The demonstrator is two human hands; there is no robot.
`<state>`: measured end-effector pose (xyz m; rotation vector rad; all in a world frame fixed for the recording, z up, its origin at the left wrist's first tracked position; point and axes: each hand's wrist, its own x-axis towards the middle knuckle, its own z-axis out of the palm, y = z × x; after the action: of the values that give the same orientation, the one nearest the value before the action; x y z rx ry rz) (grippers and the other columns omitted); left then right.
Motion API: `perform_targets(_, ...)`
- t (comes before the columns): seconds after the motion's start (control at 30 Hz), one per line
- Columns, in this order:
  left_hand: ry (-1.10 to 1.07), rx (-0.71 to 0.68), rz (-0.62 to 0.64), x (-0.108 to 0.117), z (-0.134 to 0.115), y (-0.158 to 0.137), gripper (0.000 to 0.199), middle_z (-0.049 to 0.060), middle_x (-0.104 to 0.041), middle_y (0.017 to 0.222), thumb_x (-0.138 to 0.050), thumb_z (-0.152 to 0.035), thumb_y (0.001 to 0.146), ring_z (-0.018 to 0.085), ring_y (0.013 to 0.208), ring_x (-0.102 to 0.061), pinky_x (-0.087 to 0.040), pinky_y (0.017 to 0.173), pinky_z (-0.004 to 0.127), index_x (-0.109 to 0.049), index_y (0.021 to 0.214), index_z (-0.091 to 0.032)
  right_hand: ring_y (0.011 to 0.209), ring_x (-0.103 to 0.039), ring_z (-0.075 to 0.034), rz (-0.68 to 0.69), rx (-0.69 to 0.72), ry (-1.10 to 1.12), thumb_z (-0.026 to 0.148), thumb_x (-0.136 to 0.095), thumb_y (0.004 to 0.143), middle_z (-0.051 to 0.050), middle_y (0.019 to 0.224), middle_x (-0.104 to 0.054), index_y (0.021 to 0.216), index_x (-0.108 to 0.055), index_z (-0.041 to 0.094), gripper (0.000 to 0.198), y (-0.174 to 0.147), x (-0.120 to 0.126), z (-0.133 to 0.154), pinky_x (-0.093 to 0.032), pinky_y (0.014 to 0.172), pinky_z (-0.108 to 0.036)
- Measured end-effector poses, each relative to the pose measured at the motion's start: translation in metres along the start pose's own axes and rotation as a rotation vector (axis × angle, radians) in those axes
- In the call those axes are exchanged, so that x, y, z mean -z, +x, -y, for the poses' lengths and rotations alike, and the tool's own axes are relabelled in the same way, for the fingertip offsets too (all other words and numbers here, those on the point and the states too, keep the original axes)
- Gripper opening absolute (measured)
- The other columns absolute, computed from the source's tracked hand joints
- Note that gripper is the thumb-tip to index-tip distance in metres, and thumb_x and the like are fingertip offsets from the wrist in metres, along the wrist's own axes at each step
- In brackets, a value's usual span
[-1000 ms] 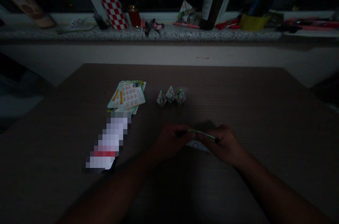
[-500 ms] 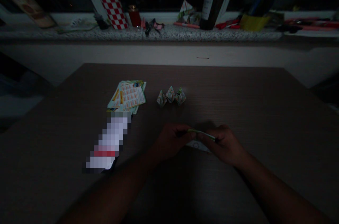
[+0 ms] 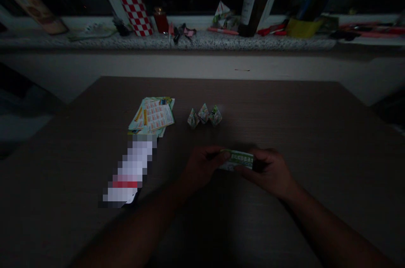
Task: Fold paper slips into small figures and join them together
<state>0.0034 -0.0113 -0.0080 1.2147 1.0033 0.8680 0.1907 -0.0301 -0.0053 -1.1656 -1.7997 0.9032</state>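
Paper (image 3: pixel 243 158) spans pinching left grip (image 3: pixel 203 164) and right grip (image 3: pixel 274 171)

Your left arm (image 3: pixel 136 221) reaches in from the lower left and your right arm (image 3: pixel 329 217) from the lower right, the 2 slanting toward each other. Both wrists (image 3: pixel 292 188) look nearly straight. Your left hand (image 3: pixel 202 166) and right hand (image 3: pixel 272 171) are near each other, each closed in a pinch. Your left thumb (image 3: pixel 223 158) points right; your right thumb (image 3: pixel 245 172), lower, points left.
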Motion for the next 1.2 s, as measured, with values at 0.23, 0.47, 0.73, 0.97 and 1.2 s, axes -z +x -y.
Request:
perform_targets(0.23, 0.052, 0.013, -0.013, 0.003, -0.001, 0.0, 0.022, 0.0, -0.069, 0.069, -0.065, -0.033, 0.076, 0.011, 0.061, -0.056, -0.039, 0.057, 0.019, -0.074, 0.082, -0.014, 0.055, -0.059, -0.013, -0.228, -0.086, 0.127, 0.025, -0.07, 0.072, -0.002, 0.063, -0.066, 0.07, -0.063, 0.017, 0.011, 0.002, -0.001, -0.003, -0.048, 0.053, -0.023)
perform_targets(0.47, 0.173, 0.013, 0.065, 0.002, -0.003, -0.002, 0.021, 0.002, -0.07, 0.068, -0.063, -0.031, 0.078, 0.013, 0.061, -0.059, -0.04, 0.057, 0.021, -0.074, 0.074, -0.014, 0.064, -0.066, -0.015, -0.376, -0.201, 0.435, 0.022, -0.078, 0.062, -0.002, 0.072, -0.071, 0.083, -0.065, 0.019, 0.026, 0.008, -0.003, 0.001, -0.055, 0.061, -0.025)
perform_targets(0.73, 0.081, 0.009, -0.042, 0.001, -0.004, -0.002, 0.019, 0.002, -0.071, 0.069, -0.063, -0.031, 0.077, 0.014, 0.064, -0.061, -0.042, 0.059, 0.021, -0.075, 0.075, -0.015, 0.074, -0.07, -0.02, -0.096, -0.331, 0.523, 0.035, -0.076, 0.067, -0.006, 0.08, -0.075, 0.083, -0.071, 0.018, 0.024, 0.008, -0.014, 0.003, -0.057, 0.07, -0.031)
perform_targets(0.97, -0.064, 0.039, -0.037, -0.002, -0.005, -0.003, 0.019, 0.003, -0.07, 0.065, -0.063, -0.028, 0.077, 0.014, 0.064, -0.062, -0.044, 0.063, 0.023, -0.073, 0.069, -0.014, 0.058, -0.065, -0.015, -0.119, -0.366, 0.488, 0.034, -0.079, 0.063, -0.003, 0.063, -0.071, 0.06, -0.068, 0.017, 0.021, 0.008, -0.009, 0.006, -0.052, 0.057, -0.025)
perform_targets(1.2, -0.1, 0.04, -0.04, 0.001, -0.002, -0.001, 0.016, 0.002, -0.07, 0.065, -0.065, -0.026, 0.075, 0.014, 0.063, -0.062, -0.045, 0.063, 0.023, -0.072, 0.067, -0.014, 0.059, -0.062, -0.014, -0.067, -0.35, 0.467, 0.038, -0.073, 0.071, -0.002, 0.062, -0.07, 0.063, -0.071, 0.017, 0.023, 0.008, -0.007, 0.008, -0.049, 0.057, -0.023)
